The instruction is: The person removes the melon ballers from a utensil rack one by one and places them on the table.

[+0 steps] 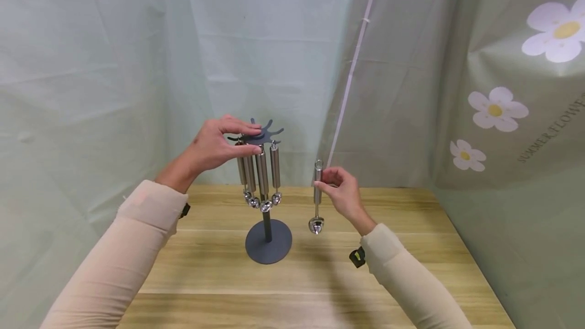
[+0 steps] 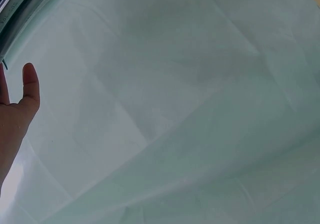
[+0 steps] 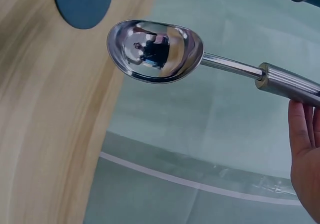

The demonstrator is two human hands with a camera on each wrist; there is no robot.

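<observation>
A dark grey stand (image 1: 268, 241) with a round base rises from the wooden table (image 1: 411, 248). Several steel utensils (image 1: 262, 176) hang from its star-shaped top plate (image 1: 272, 133). My left hand (image 1: 252, 139) pinches that plate, fingers on top and thumb underneath. To the right of the stand, my right hand (image 1: 322, 182) pinches the handle of a steel scoop (image 1: 317, 202), which hangs upright with its bowl just above the table. The right wrist view shows the scoop's bowl (image 3: 155, 49) close up, my fingers (image 3: 305, 154) by its handle and the stand's base (image 3: 82, 2).
Pale green cloth (image 1: 114, 65) hangs behind and to the left. A flowered cloth (image 1: 502, 116) closes off the right side. The left wrist view shows mostly cloth (image 2: 190, 109) and part of my left hand (image 2: 15, 119).
</observation>
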